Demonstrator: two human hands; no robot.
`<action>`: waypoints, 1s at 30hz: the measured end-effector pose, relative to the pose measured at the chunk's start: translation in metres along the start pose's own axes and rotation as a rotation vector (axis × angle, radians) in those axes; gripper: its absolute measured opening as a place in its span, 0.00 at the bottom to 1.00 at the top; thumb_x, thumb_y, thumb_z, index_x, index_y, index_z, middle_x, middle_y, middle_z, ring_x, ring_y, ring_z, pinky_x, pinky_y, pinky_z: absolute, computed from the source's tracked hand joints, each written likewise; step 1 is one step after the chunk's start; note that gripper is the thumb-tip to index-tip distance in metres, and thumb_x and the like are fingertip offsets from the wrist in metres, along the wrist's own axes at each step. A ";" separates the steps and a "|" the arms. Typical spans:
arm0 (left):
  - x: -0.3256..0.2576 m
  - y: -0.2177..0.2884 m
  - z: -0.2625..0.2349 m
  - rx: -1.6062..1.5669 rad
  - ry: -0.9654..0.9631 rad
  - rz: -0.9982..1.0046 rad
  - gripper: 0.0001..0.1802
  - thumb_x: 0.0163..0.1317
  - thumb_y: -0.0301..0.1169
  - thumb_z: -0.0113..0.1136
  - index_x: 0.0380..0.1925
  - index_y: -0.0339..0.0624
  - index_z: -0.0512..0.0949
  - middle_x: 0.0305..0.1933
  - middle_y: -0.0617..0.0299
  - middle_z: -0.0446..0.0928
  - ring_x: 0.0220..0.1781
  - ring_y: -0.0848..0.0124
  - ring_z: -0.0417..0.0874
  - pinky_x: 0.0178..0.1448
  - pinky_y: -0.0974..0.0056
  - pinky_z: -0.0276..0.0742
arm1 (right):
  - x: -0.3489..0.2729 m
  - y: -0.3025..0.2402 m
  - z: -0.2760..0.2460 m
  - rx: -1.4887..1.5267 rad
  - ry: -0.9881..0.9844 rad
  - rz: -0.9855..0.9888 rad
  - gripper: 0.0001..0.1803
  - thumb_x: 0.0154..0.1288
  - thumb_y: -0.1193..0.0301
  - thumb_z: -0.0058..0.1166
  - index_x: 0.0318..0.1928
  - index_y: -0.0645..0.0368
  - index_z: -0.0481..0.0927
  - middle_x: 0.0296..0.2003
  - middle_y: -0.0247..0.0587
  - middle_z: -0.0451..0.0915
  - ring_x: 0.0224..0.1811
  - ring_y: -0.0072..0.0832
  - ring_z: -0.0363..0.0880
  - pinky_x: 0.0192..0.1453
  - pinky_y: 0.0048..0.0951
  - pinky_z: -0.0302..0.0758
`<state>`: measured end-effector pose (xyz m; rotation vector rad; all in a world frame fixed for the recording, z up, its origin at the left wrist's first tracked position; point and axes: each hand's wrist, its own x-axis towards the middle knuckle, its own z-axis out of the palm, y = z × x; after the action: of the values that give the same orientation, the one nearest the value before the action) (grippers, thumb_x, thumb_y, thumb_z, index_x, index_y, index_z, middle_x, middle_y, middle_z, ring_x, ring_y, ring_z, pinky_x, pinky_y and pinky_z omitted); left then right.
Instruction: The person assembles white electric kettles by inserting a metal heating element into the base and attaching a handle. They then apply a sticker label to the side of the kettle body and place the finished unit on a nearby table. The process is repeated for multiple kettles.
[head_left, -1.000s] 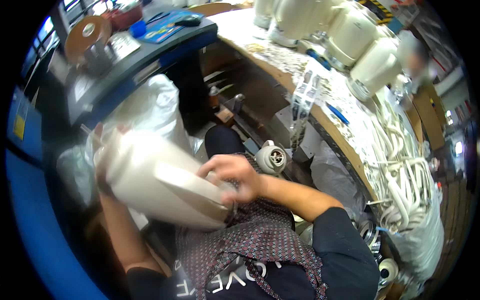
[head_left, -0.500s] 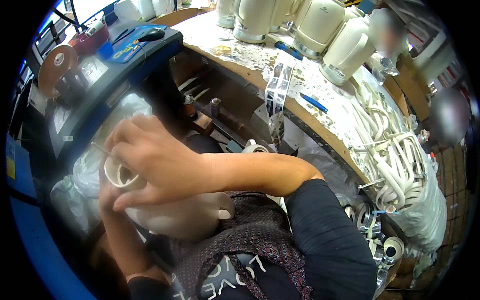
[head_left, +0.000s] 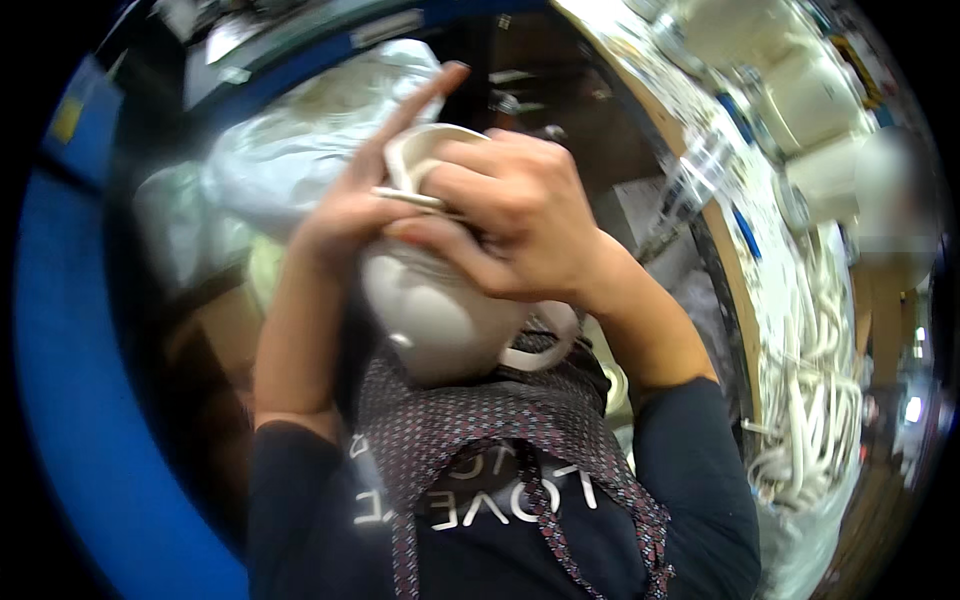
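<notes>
A cream jug (head_left: 430, 320) rests tilted against my apron, its handle (head_left: 550, 342) toward my right side. My left hand (head_left: 365, 190) is wrapped around its upper end, with one finger stretched out past the open mouth. Over that mouth bends my right hand (head_left: 520, 205), fingers curled at the rim (head_left: 400, 160) and thumb pressed in below. A thin pale stick (head_left: 405, 198) pokes out from my right hand's grip toward the left palm. Blur and my fingers hide its other end and the inside of the mouth.
On the right, a worktable (head_left: 700, 120) carries several cream jugs (head_left: 810, 100), a blue cutter (head_left: 746, 232) and a heap of cream handle-like strips (head_left: 805, 420). White plastic bags (head_left: 310, 130) bulge beyond my left hand. A blue panel (head_left: 85, 380) runs along the left edge.
My view has swung, so the worktable now lies farther right. Both hands and the jug appear nearer the middle, and the jug's handle shows more plainly. The thin stick stays in my right hand.
</notes>
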<state>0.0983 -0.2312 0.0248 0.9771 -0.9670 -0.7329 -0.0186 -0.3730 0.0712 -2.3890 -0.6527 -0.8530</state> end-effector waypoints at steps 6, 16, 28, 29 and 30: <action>0.013 0.063 0.020 0.227 -0.106 0.155 0.68 0.37 0.41 0.82 0.74 0.39 0.46 0.72 0.52 0.58 0.61 0.66 0.74 0.68 0.61 0.66 | 0.027 -0.019 -0.033 0.064 -0.003 -0.214 0.16 0.52 0.64 0.65 0.20 0.58 0.72 0.17 0.40 0.69 0.19 0.37 0.71 0.28 0.33 0.69; -0.062 -0.026 0.006 0.676 0.301 0.264 0.61 0.34 0.41 0.85 0.67 0.35 0.58 0.57 0.52 0.74 0.57 0.62 0.77 0.63 0.58 0.72 | 0.017 0.008 -0.001 -0.012 -0.384 -0.328 0.12 0.54 0.61 0.59 0.36 0.50 0.75 0.36 0.33 0.72 0.42 0.32 0.72 0.49 0.40 0.64; -0.031 -0.066 -0.032 0.806 0.513 0.233 0.56 0.34 0.49 0.79 0.67 0.45 0.65 0.46 0.56 0.76 0.50 0.55 0.77 0.54 0.54 0.74 | 0.182 0.204 -0.055 -0.139 0.262 0.318 0.08 0.63 0.74 0.55 0.42 0.62 0.76 0.35 0.47 0.76 0.39 0.40 0.78 0.47 0.38 0.75; -0.037 -0.072 -0.041 0.814 0.544 0.165 0.42 0.35 0.48 0.78 0.55 0.50 0.77 0.45 0.56 0.76 0.49 0.56 0.78 0.52 0.55 0.75 | 0.201 0.219 -0.043 -0.468 0.348 0.208 0.09 0.63 0.75 0.55 0.44 0.63 0.76 0.36 0.47 0.77 0.40 0.40 0.79 0.48 0.38 0.76; -0.043 -0.078 -0.048 0.871 0.543 0.188 0.37 0.35 0.49 0.78 0.49 0.51 0.79 0.45 0.56 0.76 0.49 0.56 0.77 0.52 0.55 0.74 | 0.211 0.230 -0.022 -0.726 0.328 0.160 0.10 0.64 0.76 0.54 0.46 0.64 0.76 0.36 0.48 0.78 0.42 0.41 0.80 0.49 0.37 0.77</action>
<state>0.1178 -0.2086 -0.0721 1.6964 -0.8680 0.1711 0.2519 -0.5032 0.1596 -2.7497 -0.0004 -1.5645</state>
